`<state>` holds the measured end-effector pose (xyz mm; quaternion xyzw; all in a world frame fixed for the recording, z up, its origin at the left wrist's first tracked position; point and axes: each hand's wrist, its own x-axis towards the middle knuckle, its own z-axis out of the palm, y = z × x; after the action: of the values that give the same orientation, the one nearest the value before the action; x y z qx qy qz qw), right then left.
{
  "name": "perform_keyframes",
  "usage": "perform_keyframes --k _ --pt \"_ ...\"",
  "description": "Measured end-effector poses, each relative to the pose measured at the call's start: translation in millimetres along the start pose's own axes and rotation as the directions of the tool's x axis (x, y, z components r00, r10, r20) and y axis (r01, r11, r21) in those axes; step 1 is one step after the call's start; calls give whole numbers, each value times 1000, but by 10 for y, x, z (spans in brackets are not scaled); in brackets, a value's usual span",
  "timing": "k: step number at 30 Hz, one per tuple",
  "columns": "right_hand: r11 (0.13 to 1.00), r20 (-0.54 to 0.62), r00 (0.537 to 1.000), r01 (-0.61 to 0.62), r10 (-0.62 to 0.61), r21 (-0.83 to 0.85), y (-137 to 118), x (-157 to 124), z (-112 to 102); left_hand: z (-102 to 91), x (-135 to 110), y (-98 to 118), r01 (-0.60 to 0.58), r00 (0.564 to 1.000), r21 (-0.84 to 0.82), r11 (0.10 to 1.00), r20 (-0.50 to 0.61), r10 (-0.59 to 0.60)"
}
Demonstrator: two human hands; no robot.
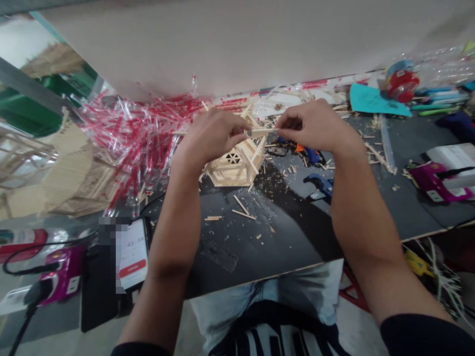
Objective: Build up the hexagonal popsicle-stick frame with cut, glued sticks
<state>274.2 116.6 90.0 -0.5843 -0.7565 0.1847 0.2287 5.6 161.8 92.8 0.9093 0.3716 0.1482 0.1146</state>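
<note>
My left hand [212, 134] and my right hand [313, 126] are raised over the dark table, both pinched on one thin wooden stick [261, 132] held level between them. Each hand's fingers are closed on an end of it. Just below and behind the stick stands a small house model built of wooden sticks [235, 165], partly hidden by my left hand. Loose stick offcuts [243, 206] and chips lie on the table in front of the model.
A heap of clear wrappers with red stripes [137, 133] lies at the left. Blue-handled cutters [321, 185] sit right of the model. A phone [131, 254] lies at the front left, pink glue guns [61, 277] [432, 180] at both sides, tape rolls [403, 79] far right.
</note>
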Motion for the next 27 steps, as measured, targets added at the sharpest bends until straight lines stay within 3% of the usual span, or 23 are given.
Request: perform_keyframes --k 16,27 --pt "999 6 1000 -23 23 -33 100 11 -27 -9 -6 -39 -6 1000 -16 1000 16 6" --pt "956 -187 967 -119 173 269 294 23 -62 -227 -140 42 79 996 52 996 37 -81"
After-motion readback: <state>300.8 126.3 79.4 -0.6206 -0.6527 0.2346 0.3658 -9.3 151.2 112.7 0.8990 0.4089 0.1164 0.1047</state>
